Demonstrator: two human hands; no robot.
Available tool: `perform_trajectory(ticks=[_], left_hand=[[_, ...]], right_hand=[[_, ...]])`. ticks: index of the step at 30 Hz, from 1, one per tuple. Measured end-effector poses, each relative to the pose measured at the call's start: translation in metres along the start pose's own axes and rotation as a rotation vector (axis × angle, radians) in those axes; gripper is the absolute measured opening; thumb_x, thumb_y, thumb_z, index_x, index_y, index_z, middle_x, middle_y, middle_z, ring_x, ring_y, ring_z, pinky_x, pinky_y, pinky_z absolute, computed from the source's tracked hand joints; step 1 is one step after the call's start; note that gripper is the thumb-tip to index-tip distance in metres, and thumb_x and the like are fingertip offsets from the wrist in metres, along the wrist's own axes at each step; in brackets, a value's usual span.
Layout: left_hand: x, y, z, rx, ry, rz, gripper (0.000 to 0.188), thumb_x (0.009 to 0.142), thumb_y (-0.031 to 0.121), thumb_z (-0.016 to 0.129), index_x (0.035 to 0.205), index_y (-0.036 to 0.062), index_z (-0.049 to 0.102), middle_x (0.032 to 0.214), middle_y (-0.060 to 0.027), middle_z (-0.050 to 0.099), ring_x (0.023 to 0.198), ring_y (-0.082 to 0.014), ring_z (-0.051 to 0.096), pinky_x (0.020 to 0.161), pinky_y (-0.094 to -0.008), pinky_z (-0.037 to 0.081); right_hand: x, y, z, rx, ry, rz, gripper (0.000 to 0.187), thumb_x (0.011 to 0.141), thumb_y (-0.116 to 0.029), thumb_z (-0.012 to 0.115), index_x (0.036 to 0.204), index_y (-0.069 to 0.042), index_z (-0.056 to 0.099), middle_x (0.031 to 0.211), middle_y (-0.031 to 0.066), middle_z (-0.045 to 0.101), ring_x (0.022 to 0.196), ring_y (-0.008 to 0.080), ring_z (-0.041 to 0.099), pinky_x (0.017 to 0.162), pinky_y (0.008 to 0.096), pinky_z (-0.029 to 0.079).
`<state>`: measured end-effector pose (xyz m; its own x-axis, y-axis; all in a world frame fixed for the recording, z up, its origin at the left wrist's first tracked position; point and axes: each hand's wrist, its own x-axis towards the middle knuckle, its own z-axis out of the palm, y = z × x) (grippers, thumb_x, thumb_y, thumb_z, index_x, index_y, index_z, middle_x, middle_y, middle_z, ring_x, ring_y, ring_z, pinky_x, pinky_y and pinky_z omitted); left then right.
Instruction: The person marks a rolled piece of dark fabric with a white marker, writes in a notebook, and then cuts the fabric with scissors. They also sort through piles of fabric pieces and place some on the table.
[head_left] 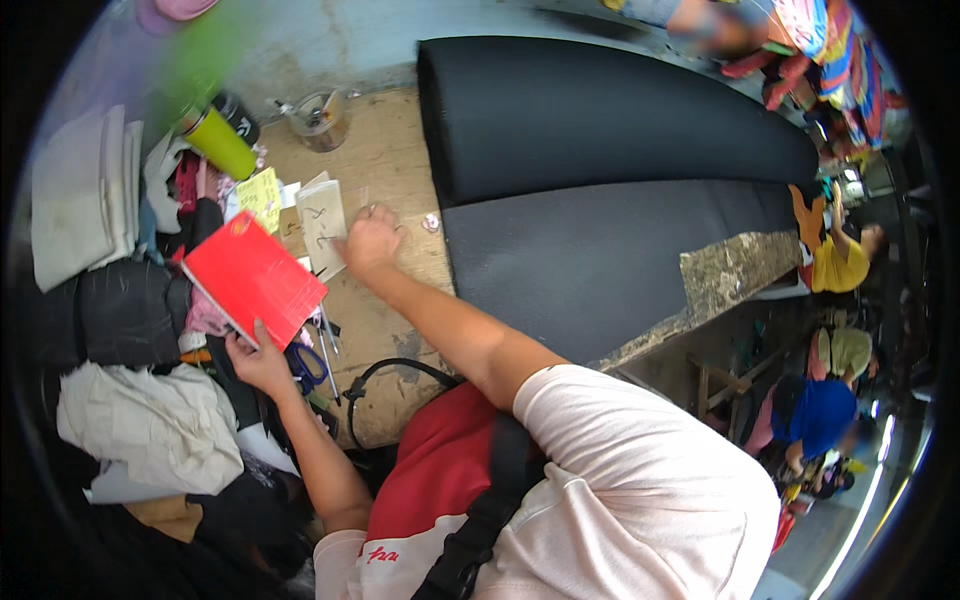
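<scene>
My left hand [262, 362] grips the lower edge of a red notebook [256, 275], tilted above the left side of the wooden table. My right hand [374, 238] rests low over the tabletop, thumb apart from its bent fingers; nothing shows in it. Beside its thumb lies a pale card [322, 228] with handwritten marks. Yellow paper notes [261, 198] lie between the card and the notebook. Dark-blue-handled scissors [307, 366] lie just right of my left hand.
A large black material roll [610, 120] covers the table's right side. At the back stand a clear tub [322, 122] and a yellow-green tumbler [220, 142]. Crumpled white cloth [150, 425] is piled at left. A black cable [400, 364] crosses the near edge. Other people sit far right.
</scene>
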<state>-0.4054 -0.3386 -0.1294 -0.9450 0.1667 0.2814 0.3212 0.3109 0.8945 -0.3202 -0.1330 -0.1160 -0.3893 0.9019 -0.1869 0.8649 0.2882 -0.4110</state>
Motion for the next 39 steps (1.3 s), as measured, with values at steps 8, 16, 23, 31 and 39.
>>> perform_trajectory(ticks=[8, 16, 23, 31, 39], left_hand=[[-0.008, -0.008, 0.008, 0.126, -0.04, 0.036, 0.072, 0.077, 0.004, 0.071, 0.136, 0.0001, 0.031, 0.085, -0.009, 0.057, 0.062, -0.0139, 0.054, 0.059, -0.0265, 0.047], [-0.01, 0.007, 0.002, -0.19, -0.038, -0.037, 0.041, 0.085, -0.004, 0.058, 0.124, -0.0017, 0.045, 0.089, -0.0049, 0.057, 0.065, -0.0064, 0.051, 0.057, -0.019, 0.042], [-0.035, 0.014, -0.033, -0.012, 0.017, 0.109, 0.009, 0.085, -0.002, 0.06, 0.094, -0.0028, 0.06, 0.092, -0.0061, 0.057, 0.066, -0.0063, 0.05, 0.054, -0.0185, 0.04], [-0.065, 0.002, -0.049, 0.003, 0.033, 0.105, 0.017, 0.086, -0.003, 0.056, 0.102, -0.0041, 0.06, 0.099, -0.0085, 0.055, 0.067, -0.0078, 0.052, 0.053, -0.0209, 0.04], [-0.034, 0.026, -0.074, -0.824, -0.187, -0.62, 0.031, 0.087, -0.005, 0.05, 0.117, -0.0059, 0.053, 0.111, -0.0195, 0.061, 0.098, -0.0186, 0.061, 0.082, -0.0273, 0.05]], right_hand=[[-0.003, -0.017, 0.007, -0.01, -0.113, 0.016, 0.027, 0.083, -0.018, 0.053, 0.107, -0.007, 0.062, 0.113, 0.0103, 0.053, 0.11, 0.0266, 0.047, 0.09, 0.0499, 0.034], [0.006, -0.03, 0.013, 0.016, -0.109, 0.153, 0.028, 0.081, -0.02, 0.058, 0.106, -0.008, 0.062, 0.118, 0.0108, 0.055, 0.114, 0.026, 0.05, 0.089, 0.0466, 0.039], [0.035, 0.01, -0.016, 0.584, -0.211, 0.061, 0.022, 0.062, -0.011, 0.073, 0.079, -0.001, 0.065, 0.073, 0.0146, 0.067, 0.065, 0.0282, 0.065, 0.062, 0.0359, 0.052], [0.054, 0.035, -0.069, 0.151, 0.337, -0.332, 0.017, 0.065, -0.009, 0.069, 0.08, -0.004, 0.063, 0.078, 0.0134, 0.063, 0.069, 0.0284, 0.063, 0.065, 0.0378, 0.05], [0.036, 0.01, -0.033, -0.003, 0.014, -0.767, 0.045, 0.062, -0.026, 0.079, 0.1, -0.005, 0.064, 0.097, 0.0145, 0.06, 0.092, 0.0319, 0.059, 0.083, 0.0416, 0.046]])
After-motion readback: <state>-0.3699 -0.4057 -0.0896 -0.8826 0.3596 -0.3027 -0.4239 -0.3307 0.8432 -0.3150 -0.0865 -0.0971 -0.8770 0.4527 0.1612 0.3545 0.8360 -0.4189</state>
